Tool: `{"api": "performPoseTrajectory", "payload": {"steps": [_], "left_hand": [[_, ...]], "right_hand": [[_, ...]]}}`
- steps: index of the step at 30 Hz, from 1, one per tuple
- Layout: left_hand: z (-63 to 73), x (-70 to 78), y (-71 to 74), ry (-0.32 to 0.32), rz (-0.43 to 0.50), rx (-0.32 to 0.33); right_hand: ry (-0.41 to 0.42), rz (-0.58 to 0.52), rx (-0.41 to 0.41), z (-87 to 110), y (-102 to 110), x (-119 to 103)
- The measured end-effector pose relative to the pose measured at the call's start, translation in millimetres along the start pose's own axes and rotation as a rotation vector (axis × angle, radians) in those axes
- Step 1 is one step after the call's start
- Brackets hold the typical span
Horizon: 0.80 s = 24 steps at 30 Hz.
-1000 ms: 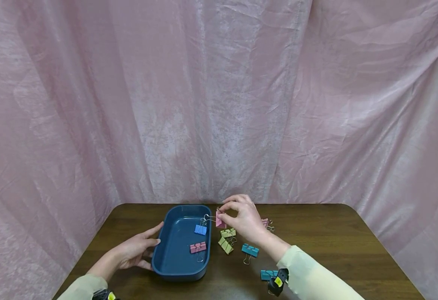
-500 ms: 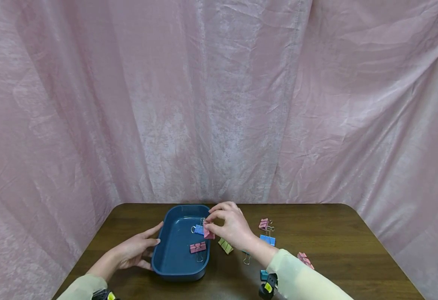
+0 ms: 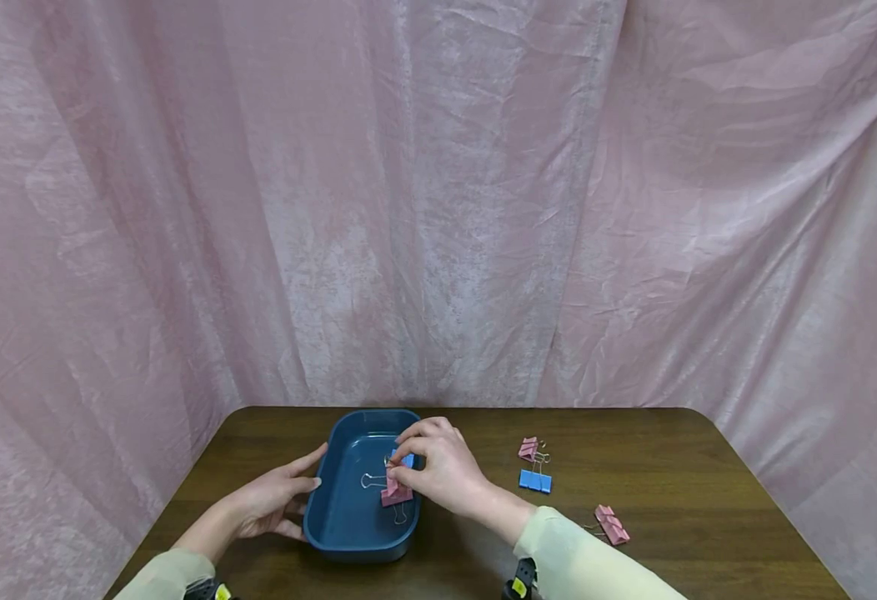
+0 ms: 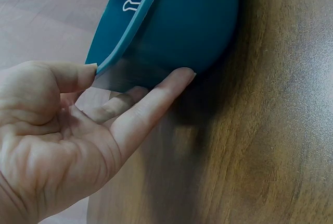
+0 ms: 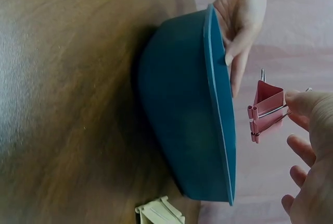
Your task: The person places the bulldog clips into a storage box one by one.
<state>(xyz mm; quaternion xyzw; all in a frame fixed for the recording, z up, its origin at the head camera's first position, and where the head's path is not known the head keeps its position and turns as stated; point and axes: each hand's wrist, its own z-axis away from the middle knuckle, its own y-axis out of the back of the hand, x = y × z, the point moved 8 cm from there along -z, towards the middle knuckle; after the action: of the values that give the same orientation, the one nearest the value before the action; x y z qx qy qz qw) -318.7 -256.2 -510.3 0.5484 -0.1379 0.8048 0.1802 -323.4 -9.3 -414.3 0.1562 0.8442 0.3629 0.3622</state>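
My right hand (image 3: 438,468) pinches a pink binder clip (image 5: 268,110) between thumb and fingertips, above the right part of a dark blue plastic bin (image 3: 348,500). Its wire handles stick out to the side. Inside the bin a blue binder clip (image 3: 408,457) is partly covered by my fingers, and another pink binder clip (image 3: 397,498) lies just below the held one in the head view. My left hand (image 4: 67,125) touches the bin's left side, thumb tip at the rim and extended fingers against the outer wall.
Right of my right arm on the brown wooden table (image 3: 671,475) lie a pink clip (image 3: 528,448), a blue clip (image 3: 535,481) and another pink clip (image 3: 612,527). A yellow-green clip (image 5: 160,211) lies beside the bin. A pink curtain (image 3: 438,208) hangs behind.
My right hand has moved left with the pink binder clip, from just outside the bin's right rim to over its inside. The left hand has stayed put.
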Motion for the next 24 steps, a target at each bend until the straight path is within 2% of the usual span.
{"api": "performPoseTrajectory", "payload": {"steps": [14, 24], "left_hand": [[-1.2, -1.1, 0.7, 0.007, -0.005, 0.020], [-1.4, -0.9, 1.0, 0.013, -0.011, 0.023]], "right_hand": [[0.089, 0.049, 0.013, 3.3, -18, -15], [0.068, 0.082, 0.003, 3.3, -27, -16]]}}
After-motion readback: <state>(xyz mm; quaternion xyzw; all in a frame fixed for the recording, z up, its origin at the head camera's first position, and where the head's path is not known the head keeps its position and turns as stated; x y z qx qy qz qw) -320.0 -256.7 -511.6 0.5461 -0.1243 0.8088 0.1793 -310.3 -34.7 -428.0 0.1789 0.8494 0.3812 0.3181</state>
